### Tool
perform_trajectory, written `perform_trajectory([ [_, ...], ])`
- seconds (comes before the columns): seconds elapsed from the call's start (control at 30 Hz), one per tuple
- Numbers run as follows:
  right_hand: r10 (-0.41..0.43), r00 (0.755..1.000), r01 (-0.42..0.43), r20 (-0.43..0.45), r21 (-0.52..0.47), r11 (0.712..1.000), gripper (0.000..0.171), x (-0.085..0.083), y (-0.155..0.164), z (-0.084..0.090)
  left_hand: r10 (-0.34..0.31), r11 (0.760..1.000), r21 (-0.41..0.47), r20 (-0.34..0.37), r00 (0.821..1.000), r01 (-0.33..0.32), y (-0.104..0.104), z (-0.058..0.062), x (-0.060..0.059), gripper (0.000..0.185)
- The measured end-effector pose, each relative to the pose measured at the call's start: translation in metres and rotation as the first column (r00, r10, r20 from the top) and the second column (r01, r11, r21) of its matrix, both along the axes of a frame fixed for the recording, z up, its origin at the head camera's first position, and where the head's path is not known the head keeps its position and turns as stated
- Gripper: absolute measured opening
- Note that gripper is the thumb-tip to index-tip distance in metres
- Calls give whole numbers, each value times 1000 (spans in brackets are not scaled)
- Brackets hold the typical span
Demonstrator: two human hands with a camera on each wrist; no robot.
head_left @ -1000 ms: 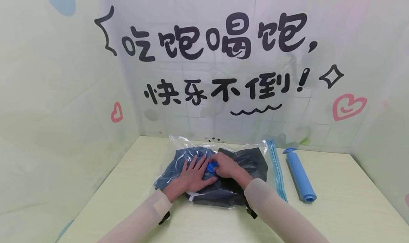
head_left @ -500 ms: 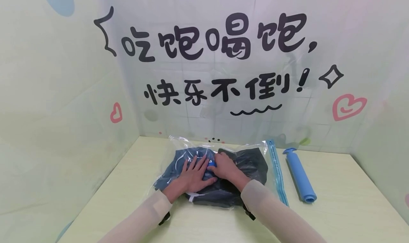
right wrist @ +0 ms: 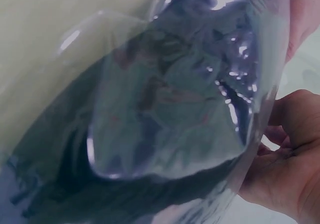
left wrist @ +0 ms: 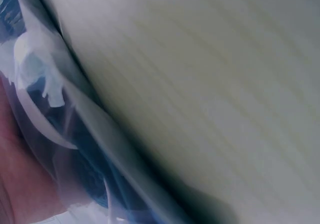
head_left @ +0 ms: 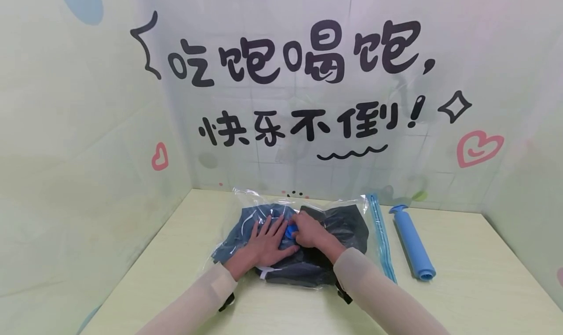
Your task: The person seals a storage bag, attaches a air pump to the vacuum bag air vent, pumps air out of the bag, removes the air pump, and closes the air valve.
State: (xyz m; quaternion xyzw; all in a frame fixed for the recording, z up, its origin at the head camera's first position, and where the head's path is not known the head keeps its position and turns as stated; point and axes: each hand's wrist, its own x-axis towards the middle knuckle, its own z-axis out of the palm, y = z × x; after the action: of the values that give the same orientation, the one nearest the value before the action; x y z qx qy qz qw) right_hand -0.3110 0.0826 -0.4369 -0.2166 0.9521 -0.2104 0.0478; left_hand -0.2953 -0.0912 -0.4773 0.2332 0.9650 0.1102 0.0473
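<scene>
A person's left hand [head_left: 269,246], fingers spread apart, lies flat on a clear bag [head_left: 303,270] of clothes [head_left: 349,222] on the counter [head_left: 171,271], while the right hand's [head_left: 312,231] grip pinches the blue cap [head_left: 290,232] near its middle; steady, even pressure should keep the bag from twisting. More of the cap shows than half a second earlier.

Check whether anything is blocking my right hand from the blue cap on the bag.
Nothing visible is: the right hand grips the blue cap. The left hand lies on the bag beside it, not between.
</scene>
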Motion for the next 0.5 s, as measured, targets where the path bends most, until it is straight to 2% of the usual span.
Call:
perform_trajectory([
  [0.17, -55, 998, 56, 29, -39, 998, 37, 3, -3, 3, -1, 1000, -5, 3, 1000, 1, -1, 5, 2, 93],
  [0.33, -164, 986, 163, 28, 28, 986, 60, 8, -10, 6, -3, 1000, -21, -4, 1000, 3, 0, 11, 6, 89],
  [0.43, -184, 983, 183, 9, 75, 980, 58, 9, -12, 5, 0, 1000, -10, -7, 1000, 0, 1, 9, 5, 89],
  [0.5, -171, 985, 171, -9, 85, 982, 49, 10, -12, 3, 8, 1000, -13, -9, 1000, -8, 0, 5, 3, 90],
])
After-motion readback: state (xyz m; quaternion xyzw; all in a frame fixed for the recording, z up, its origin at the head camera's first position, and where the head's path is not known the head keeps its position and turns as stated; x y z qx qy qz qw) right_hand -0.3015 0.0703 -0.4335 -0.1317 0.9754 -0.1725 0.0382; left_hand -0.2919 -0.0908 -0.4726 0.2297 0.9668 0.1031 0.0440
